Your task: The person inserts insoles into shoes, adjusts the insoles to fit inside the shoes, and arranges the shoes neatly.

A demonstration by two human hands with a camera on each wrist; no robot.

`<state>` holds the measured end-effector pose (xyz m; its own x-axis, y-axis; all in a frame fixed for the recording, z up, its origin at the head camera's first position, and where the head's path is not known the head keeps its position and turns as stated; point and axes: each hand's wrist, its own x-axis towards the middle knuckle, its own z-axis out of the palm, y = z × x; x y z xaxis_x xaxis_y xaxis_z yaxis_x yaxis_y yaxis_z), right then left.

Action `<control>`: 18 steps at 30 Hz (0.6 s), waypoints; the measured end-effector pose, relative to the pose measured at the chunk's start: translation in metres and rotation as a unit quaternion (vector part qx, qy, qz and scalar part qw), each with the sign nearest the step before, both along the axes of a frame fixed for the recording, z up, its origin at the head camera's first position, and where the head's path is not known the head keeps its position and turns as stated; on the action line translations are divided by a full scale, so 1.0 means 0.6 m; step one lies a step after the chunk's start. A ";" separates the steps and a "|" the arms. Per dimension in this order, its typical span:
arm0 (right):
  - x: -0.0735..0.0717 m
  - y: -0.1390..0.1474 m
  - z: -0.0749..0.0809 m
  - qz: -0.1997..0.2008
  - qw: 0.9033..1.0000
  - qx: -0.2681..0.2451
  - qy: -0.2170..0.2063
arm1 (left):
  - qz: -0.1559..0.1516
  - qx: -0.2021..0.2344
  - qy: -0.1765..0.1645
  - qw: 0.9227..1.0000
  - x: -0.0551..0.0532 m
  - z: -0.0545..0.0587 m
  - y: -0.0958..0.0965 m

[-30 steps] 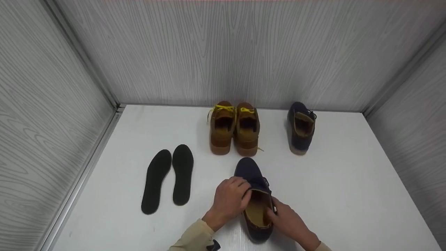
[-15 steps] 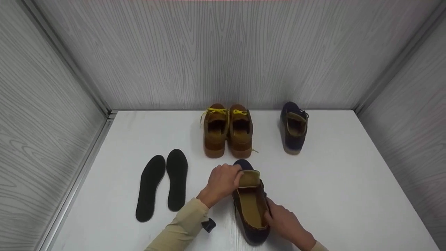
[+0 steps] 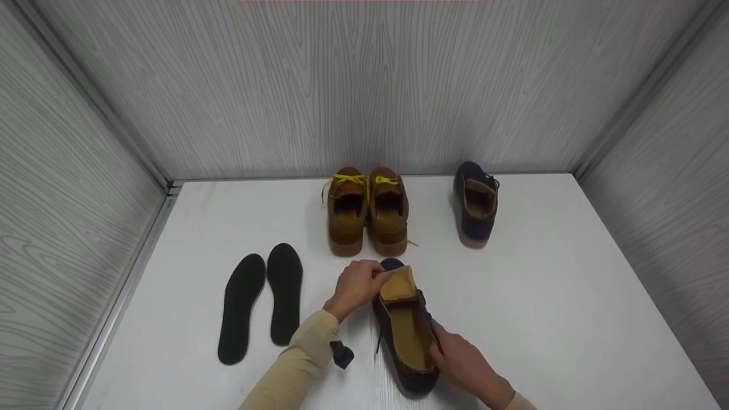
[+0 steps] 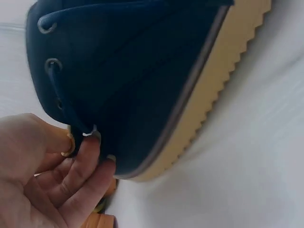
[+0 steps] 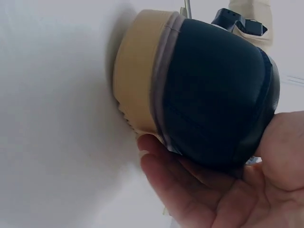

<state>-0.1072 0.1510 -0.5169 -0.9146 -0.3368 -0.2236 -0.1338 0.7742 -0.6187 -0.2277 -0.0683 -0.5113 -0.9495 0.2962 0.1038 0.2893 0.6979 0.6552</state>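
Note:
A dark blue lace-up shoe [image 3: 413, 381] with a tan lining points away from me at the front of the white table. Its tan-backed tongue [image 3: 398, 285] is folded up and forward, pinched between the thumb and fingers of my left hand [image 3: 356, 285]. My right hand [image 3: 464, 359] grips the shoe's right side near the heel, thumb inside the opening. In the left wrist view the shoe's lace eyelets [image 4: 53, 64] and ridged tan sole [image 4: 204, 109] show beside the left fingers. The right wrist view has the rounded heel [image 5: 213, 95] with the right fingers under its side.
Two black insoles [image 3: 242, 310] lie side by side on the left of the table [image 3: 547, 319]. A pair of brown shoes [image 3: 346, 228] with yellow laces stands at the back middle. Another dark blue shoe [image 3: 475, 228] stands at back right. Grey wood-grain panels [image 3: 364, 85] enclose the back and sides.
My left hand has moved from the shoe's opening up to the tongue and pulled it up and forward, showing its tan underside. My right hand keeps its grip; the view has shifted slightly.

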 end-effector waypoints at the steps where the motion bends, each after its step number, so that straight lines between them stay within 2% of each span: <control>1: -0.001 -0.001 -0.002 -0.008 1.000 -0.001 -0.003 | 0.002 0.002 -0.003 1.000 0.003 0.001 -0.001; 3: -0.001 -0.003 -0.005 -0.027 1.000 -0.007 -0.009 | 0.005 0.015 -0.012 1.000 0.013 0.002 -0.001; 6: -0.002 -0.003 -0.008 -0.054 0.998 -0.015 -0.022 | 0.020 0.047 -0.040 0.998 0.041 0.005 -0.002; 9: -0.005 0.000 -0.008 -0.086 0.995 -0.035 -0.026 | 0.060 0.083 -0.068 0.992 0.082 0.004 -0.005; 12: -0.010 0.001 -0.008 -0.115 0.991 -0.065 -0.014 | 0.092 0.098 -0.093 0.987 0.124 -0.001 -0.014; 14: -0.012 0.002 -0.009 -0.126 0.989 -0.083 -0.002 | 0.092 0.098 -0.114 0.984 0.147 -0.007 -0.018; 15: -0.013 0.001 -0.010 -0.125 0.988 -0.085 0.004 | 0.082 0.098 -0.123 0.984 0.154 -0.010 -0.019; 18: -0.012 -0.004 -0.014 -0.117 0.990 -0.079 0.022 | 0.051 0.088 -0.134 0.986 0.169 -0.019 -0.017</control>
